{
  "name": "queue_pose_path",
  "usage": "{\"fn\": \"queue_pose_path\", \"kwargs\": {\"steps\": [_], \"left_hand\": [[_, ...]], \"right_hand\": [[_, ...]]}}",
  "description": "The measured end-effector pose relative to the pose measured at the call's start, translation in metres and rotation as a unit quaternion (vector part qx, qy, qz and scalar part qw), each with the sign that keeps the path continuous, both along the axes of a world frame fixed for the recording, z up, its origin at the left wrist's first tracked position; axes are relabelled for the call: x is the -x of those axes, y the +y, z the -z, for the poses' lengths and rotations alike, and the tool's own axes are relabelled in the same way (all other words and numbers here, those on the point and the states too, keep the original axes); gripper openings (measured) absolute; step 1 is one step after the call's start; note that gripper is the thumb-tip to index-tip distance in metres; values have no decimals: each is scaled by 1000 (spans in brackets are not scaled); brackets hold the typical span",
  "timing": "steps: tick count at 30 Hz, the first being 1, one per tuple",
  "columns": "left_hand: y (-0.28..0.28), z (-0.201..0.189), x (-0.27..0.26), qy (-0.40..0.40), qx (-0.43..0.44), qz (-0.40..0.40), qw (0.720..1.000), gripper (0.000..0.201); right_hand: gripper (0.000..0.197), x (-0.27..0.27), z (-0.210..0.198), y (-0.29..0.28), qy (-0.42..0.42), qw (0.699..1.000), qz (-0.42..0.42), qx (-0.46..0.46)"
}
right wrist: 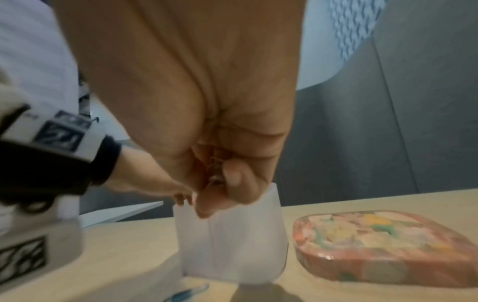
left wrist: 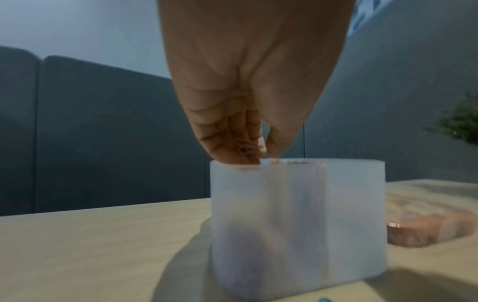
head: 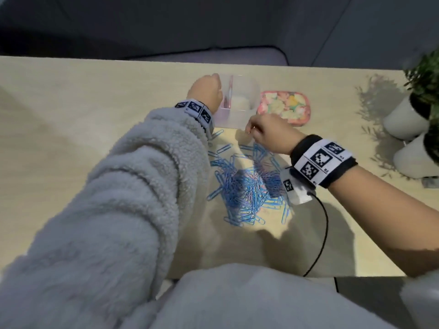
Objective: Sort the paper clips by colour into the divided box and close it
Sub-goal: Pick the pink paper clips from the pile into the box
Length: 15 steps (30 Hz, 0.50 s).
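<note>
Your left hand pinches small clips over the frosted translucent plastic divided box, your right hand pinches one thin clip beside it, above the blue paper-clip pile.

Head view looks down; wrist views close, level, sharing box.

Bare counter is left open on the left. The box is flanked by the lid; its near side is crowded by blue paper clips; white pots stand far right.
</note>
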<state>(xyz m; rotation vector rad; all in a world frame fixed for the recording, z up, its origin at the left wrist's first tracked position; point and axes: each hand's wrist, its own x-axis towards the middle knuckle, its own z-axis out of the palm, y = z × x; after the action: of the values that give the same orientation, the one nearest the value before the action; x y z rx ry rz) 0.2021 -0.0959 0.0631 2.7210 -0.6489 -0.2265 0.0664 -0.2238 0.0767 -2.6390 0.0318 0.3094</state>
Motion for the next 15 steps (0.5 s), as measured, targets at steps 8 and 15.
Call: {"fn": "queue_pose_path", "kwargs": {"steps": [8, 15], "left_hand": [[48, 32, 42, -72, 146, 90, 983, 31], [102, 62, 112, 15, 60, 87, 994, 12]], "right_hand": [[23, -87, -12, 24, -71, 993, 82, -42], [39, -127, 6, 48, -6, 994, 75, -74]]}}
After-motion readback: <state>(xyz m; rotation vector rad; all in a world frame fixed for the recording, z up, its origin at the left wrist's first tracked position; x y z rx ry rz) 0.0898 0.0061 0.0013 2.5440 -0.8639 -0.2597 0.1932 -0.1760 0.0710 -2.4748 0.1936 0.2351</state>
